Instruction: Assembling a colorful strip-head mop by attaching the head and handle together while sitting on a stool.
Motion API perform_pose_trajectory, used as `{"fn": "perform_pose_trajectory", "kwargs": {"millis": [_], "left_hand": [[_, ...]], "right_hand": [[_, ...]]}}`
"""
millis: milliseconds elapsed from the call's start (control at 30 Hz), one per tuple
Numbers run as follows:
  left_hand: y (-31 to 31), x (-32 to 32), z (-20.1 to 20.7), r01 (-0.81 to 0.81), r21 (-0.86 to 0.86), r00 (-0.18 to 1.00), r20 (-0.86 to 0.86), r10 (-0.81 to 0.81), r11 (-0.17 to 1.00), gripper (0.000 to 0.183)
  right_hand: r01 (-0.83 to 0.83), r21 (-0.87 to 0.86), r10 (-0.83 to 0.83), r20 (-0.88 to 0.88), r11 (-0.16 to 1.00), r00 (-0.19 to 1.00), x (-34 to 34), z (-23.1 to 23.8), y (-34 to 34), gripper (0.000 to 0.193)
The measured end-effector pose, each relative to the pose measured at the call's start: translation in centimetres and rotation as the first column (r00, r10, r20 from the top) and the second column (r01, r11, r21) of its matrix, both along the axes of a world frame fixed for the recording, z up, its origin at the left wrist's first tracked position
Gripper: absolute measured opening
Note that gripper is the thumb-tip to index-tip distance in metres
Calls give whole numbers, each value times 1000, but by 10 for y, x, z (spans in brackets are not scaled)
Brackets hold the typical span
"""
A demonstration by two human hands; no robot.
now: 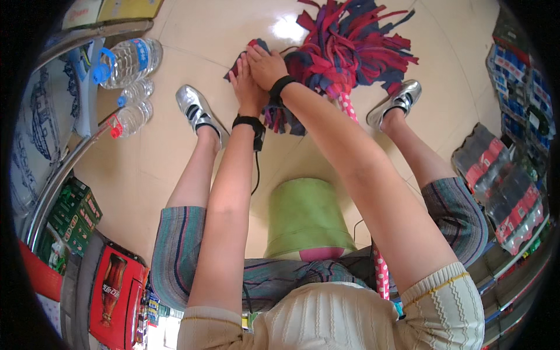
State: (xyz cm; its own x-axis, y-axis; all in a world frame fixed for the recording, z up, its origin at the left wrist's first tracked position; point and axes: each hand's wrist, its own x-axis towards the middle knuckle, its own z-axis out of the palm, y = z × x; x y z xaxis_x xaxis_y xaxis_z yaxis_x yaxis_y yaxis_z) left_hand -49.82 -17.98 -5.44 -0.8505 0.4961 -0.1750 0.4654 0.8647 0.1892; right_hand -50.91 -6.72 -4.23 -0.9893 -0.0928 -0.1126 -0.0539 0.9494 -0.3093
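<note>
Over toward the far side of the tiled floor (204, 35), a mop head (356, 49) of red and dark blue cloth strips was spread out, basically one big shaggy heap. Its pink, white-dotted handle (347, 108) was pointed back toward the body and partly covered by the right forearm (350, 154). At the heap's left side, both hands were placed over some strips: the left hand (247, 92) and right hand (267, 67) were set close together, the left one partly hidden by the right. Fingers were held fairly straight, but whether any cloth was pinched in either grip honestly couldn't be told. Black bands (248, 121) were worn on both wrists, and a dark cable (258, 169) was seen hanging by the left one. Between the legs, a green bucket-shaped thing (306, 216) was parked. Along the floor's left edge, three clear plastic bottles (139, 92) were lined up, and over toward its right edge, plastic-wrapped packs (484, 160) were placed. Silver shoes (195, 100) were planted well apart.
</note>
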Motion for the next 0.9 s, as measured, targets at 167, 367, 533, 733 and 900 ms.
{"fn": "perform_pose_trajectory", "kwargs": {"millis": [167,367,533,733,900], "left_hand": [[3,57,6,8,-24,991,131,-5,1000,85],[4,10,19,82,-2,989,124,-81,997,73],[10,17,21,100,104,986,122,-112,990,73],[-19,23,21,210,-9,970,130,-207,978,79],[5,-23,28,264,-37,962,84,-261,964,79]], "right_hand": [[-74,47,68,118,996,991,63,-7,4,49],[-148,138,141,59,979,988,26,-5,17,51],[-100,168,82,112,981,990,39,-6,18,48],[-164,145,150,100,976,984,46,1,11,50],[-48,146,28,136,988,990,8,1,14,53]]}}
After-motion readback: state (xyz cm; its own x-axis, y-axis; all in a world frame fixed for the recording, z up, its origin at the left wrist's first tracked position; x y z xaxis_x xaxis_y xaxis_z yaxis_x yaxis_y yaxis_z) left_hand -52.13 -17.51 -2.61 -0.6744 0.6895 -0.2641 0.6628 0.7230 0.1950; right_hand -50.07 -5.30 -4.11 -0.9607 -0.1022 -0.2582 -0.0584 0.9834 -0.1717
